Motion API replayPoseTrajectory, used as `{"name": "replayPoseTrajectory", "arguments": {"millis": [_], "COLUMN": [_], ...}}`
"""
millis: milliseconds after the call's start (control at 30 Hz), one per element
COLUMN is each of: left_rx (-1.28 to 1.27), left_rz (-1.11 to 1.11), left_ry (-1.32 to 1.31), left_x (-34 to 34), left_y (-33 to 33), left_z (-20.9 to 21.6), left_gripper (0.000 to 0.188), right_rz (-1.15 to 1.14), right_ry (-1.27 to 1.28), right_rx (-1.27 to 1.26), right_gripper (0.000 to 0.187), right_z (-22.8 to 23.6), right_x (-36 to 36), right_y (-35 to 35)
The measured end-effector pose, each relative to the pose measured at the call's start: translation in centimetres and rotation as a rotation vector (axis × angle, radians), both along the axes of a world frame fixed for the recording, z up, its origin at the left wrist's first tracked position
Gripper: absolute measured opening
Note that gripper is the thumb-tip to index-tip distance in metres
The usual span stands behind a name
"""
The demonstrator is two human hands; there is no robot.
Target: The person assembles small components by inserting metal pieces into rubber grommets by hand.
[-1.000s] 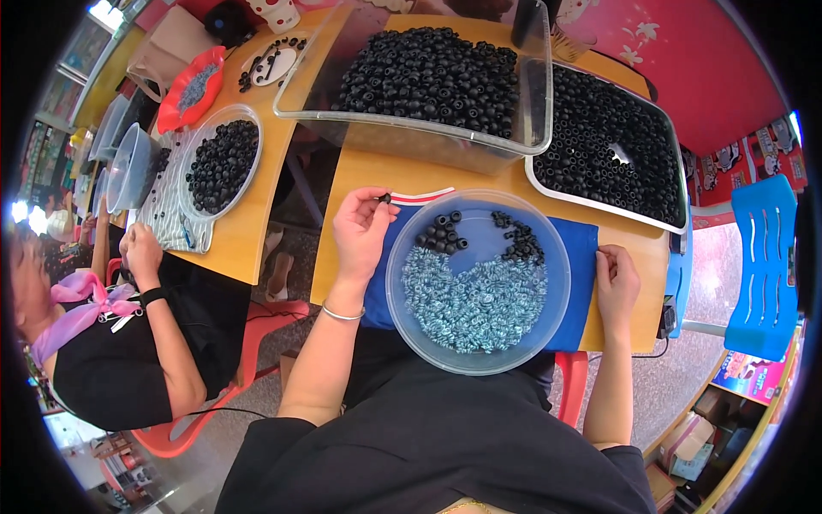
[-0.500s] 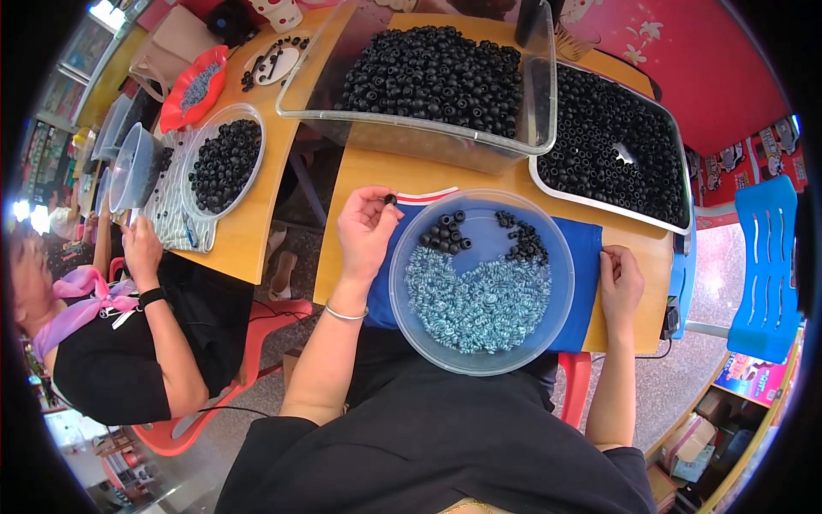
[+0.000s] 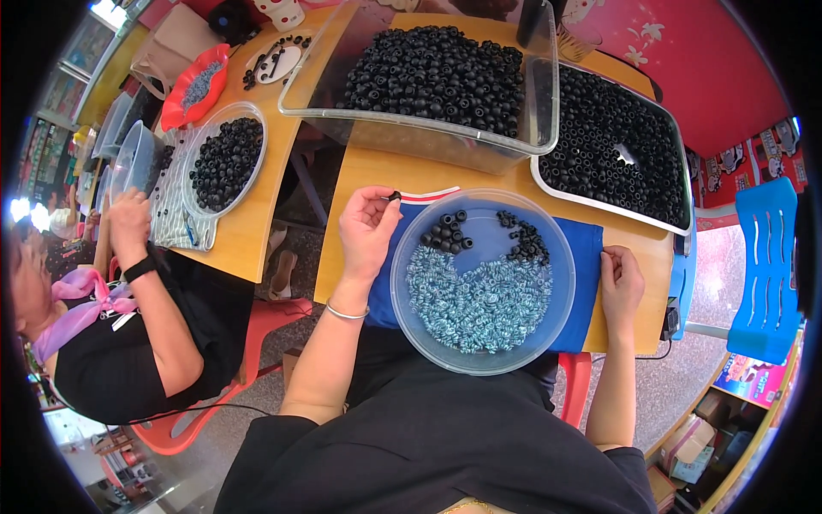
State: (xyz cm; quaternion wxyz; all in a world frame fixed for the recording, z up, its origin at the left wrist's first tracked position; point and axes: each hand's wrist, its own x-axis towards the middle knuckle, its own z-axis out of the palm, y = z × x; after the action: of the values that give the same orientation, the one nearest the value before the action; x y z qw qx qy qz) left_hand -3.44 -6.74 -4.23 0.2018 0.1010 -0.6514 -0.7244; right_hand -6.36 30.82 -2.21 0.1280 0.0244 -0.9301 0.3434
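My left hand [image 3: 368, 230] is raised left of a round clear tub [image 3: 484, 366]. Its thumb and forefinger pinch a small rounded black plastic piece [image 3: 395, 196]. At the right edge of a blue cloth [image 3: 584, 265], my right hand [image 3: 622, 278] is closed, fingers curled and thumb against them; what it grips, if anything, is hidden. Inside the tub lies a wide layer of small silvery coil springs [image 3: 479, 304]. Behind them sit a cluster of rounded black pieces with holes [image 3: 447, 231] and a heap of smaller black parts [image 3: 525, 238].
A large clear bin [image 3: 419, 128] of black pieces stands behind the tub, beside a white-rimmed tray [image 3: 612, 212] of more. At the left table, a person [image 3: 128, 343] sits near a clear bowl [image 3: 257, 176] of black pieces and a red dish [image 3: 175, 109]. A blue chair [image 3: 765, 274] stands right.
The black piece in my left fingers has tilted slightly; my right hand stays put. At the left table the other person's hand has shifted and turned.
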Motion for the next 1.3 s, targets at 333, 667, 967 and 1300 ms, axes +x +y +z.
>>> {"name": "replayPoseTrajectory", "arguments": {"millis": [333, 667, 967, 1300], "left_rx": [-0.043, -0.069, 0.038, 0.129], "left_rz": [-0.002, -0.012, -0.008, -0.097], "left_ry": [0.016, 0.016, 0.086, 0.238], "left_x": [0.1, 0.2, -0.1, 0.8], "left_y": [-0.4, -0.6, -0.6, 2.3], "left_z": [-0.3, -0.4, -0.5, 5.1], "left_gripper": [0.021, 0.025, 0.025, 0.023], "right_rz": [0.0, 0.008, -0.017, 0.056], "right_ry": [0.002, 0.014, 0.005, 0.107], "right_rx": [0.023, 0.009, 0.021, -0.198], "right_gripper": [0.007, 0.006, 0.007, 0.006], "right_z": [0.0, 0.0, 0.4, 2.5], "right_x": [0.0, 0.0, 0.2, 0.8], "right_y": [-0.2, -0.1, -0.4, -2.6]}}
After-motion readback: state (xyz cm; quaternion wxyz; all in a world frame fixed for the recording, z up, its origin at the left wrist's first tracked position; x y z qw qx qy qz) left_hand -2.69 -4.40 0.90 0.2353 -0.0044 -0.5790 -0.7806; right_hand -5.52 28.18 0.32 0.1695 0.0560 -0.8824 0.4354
